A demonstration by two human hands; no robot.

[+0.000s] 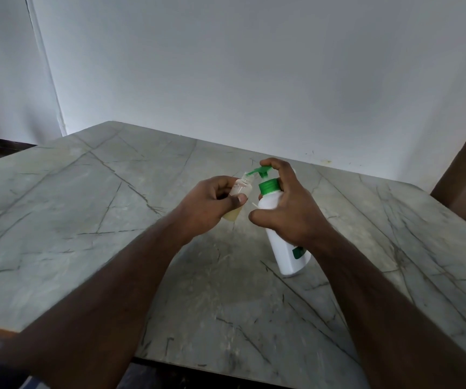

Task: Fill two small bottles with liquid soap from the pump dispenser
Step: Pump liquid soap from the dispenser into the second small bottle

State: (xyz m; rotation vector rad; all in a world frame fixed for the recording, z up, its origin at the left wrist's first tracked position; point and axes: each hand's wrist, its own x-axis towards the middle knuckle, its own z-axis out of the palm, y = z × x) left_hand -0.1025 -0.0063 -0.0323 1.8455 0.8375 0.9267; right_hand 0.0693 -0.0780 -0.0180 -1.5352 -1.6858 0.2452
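Both forearms reach over the grey counter (114, 209). Left hand (206, 204) grips a small bottle (240, 200), its mouth touching the green spout. Right hand (288, 209) clasps the white pump dispenser (285, 248), one of its fingers (275, 164) pressing the pump head.

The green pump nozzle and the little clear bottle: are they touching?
Cannot tell. In the head view the pump nozzle tip meets the small bottle mouth, but blur hides any contact or gap.
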